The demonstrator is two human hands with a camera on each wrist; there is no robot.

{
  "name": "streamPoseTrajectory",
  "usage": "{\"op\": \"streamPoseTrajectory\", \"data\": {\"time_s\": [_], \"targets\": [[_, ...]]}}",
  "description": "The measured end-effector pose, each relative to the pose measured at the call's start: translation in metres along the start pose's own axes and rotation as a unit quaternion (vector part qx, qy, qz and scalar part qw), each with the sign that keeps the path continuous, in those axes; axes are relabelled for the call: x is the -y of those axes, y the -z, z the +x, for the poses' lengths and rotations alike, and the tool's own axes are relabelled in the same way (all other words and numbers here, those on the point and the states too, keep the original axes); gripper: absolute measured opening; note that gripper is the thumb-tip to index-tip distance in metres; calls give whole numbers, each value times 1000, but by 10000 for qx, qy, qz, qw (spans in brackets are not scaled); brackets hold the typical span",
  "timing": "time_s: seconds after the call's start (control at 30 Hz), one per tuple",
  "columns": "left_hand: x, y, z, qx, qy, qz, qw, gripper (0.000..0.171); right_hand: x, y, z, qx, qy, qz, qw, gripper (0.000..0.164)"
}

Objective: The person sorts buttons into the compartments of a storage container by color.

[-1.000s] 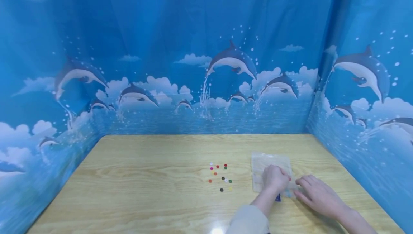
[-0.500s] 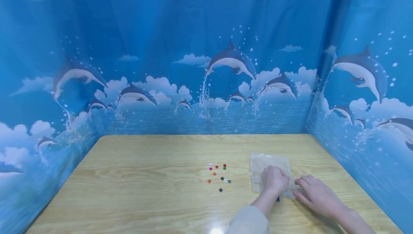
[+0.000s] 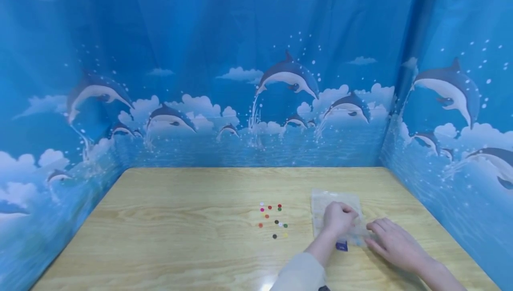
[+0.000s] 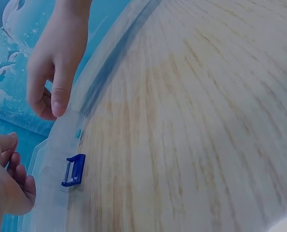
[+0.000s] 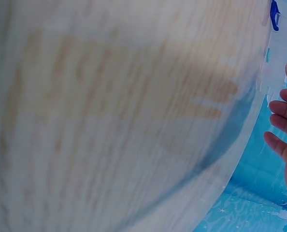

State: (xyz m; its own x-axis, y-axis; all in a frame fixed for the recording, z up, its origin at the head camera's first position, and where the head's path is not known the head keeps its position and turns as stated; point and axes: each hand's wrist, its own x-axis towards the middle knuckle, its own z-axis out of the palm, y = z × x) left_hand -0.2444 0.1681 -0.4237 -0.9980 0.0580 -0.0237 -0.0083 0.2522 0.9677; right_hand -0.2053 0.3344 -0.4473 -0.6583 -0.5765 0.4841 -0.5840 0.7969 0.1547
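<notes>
left hand [image 3: 338,217] loosely curled over the clear bag [image 3: 322,198], right hand [image 3: 396,244] relaxed at its right edge.
whether the left pinches anything small, i cannot tell. the bag lies lower right in the frame, blue clip [image 3: 342,246] at its near edge, coloured discs [image 3: 276,222] to its left. the step looks like fingertip work at the bag; the next move likely needs it held steady.

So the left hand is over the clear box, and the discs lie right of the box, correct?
Not quite: the discs lie left of the clear box, as the head view shows. The left hand is indeed over it.
</notes>
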Motion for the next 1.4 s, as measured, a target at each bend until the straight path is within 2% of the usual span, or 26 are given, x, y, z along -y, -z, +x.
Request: {"op": "streamPoseTrajectory", "data": {"time_s": [0.27,0.6,0.9,1.1,1.4], "targets": [[-4,15,8,-61,-149,-215,9996,6,2,0,-5,6,-100,8,9999,30],[-8,31,16,-137,-90,-442,9989,8,6,2,-9,208,-304,49,9993,30],[-12,62,32,-105,-197,-563,9982,4,-2,3,0,1,8,25,10000,32],[-7,82,41,-137,-80,-631,9979,5,-1,3,2,54,-12,8,10000,31],[5,112,50,-262,-83,-434,9987,10,1,0,2,22,-57,36,10000,31]]}}
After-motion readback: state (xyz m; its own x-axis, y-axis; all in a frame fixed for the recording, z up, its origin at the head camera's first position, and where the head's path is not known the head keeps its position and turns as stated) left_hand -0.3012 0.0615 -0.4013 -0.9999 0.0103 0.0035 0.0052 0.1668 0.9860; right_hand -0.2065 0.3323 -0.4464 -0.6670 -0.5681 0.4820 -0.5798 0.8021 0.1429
